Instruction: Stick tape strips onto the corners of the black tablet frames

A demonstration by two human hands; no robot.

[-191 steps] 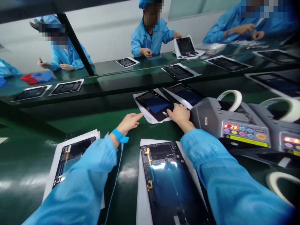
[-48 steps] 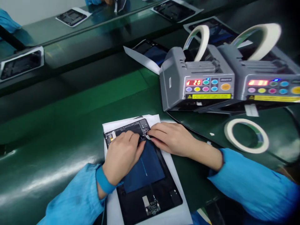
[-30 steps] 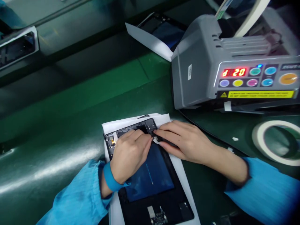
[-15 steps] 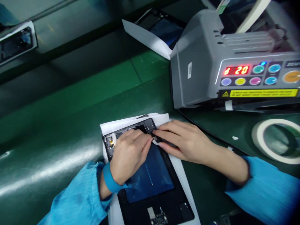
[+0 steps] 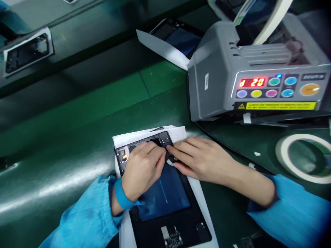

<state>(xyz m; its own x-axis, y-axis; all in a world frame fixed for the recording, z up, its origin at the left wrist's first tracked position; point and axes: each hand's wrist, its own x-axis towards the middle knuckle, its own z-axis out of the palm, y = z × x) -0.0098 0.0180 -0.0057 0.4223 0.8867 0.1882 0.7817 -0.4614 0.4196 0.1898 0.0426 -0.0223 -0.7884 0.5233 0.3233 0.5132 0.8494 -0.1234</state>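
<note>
An opened tablet (image 5: 178, 199) lies on white sheets, its dark inside and blue battery (image 5: 172, 196) facing up. My left hand (image 5: 144, 168) is over its upper part, thumb and forefinger closed in a pinch; what sits between the tips is hidden. From the right, my right hand (image 5: 199, 156) reaches the tablet's upper edge. A short curved strip of white tape (image 5: 170, 163) is at its thumb, with the forefinger stretched toward the left fingertips. A small circuit board (image 5: 173, 240) shows at the tablet's lower end.
A grey tape dispenser (image 5: 212, 79) with a lit red display stands at the upper right. A masking tape roll (image 5: 281, 151) lies at the right, near a tape scrap (image 5: 257, 154). A black cable (image 5: 219, 139) runs behind my right hand. Another tablet (image 5: 181, 38) lies behind.
The view has shifted slightly. My right hand's fingertips have drawn a little apart from the tape, which now lies lower against the tablet. My left hand has barely moved.
</note>
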